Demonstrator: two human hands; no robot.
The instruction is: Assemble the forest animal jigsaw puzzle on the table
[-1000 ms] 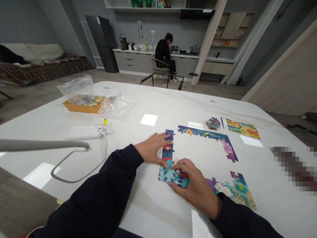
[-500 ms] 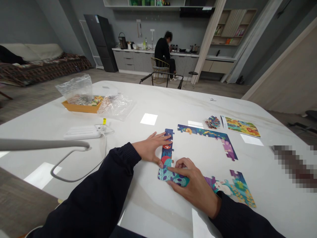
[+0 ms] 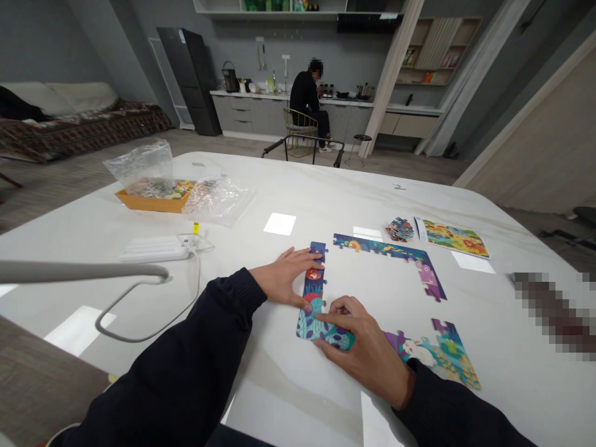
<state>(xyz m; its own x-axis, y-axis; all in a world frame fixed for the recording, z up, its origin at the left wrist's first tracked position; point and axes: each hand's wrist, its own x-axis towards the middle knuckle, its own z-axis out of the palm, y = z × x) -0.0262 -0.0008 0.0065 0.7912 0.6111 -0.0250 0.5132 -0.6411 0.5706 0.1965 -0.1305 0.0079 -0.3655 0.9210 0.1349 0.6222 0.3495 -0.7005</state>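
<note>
My left hand lies with its fingers spread over the left puzzle strip, its thumb near the teal part. My right hand has thumb and fingers round the teal leaf-patterned corner section at the strip's lower end. Beyond my hands, an L-shaped joined section runs along the top and down the right side. A lower right section shows a white rabbit and a green figure; my right hand partly hides its left end.
A pile of loose pieces is beside a picture booklet. An orange tray with plastic bags stands at the back left. A white power strip and cable lie left. A person sits across the room.
My left thumb has shifted slightly to the right on the teal part. Otherwise my hands and the puzzle sections look the same.
</note>
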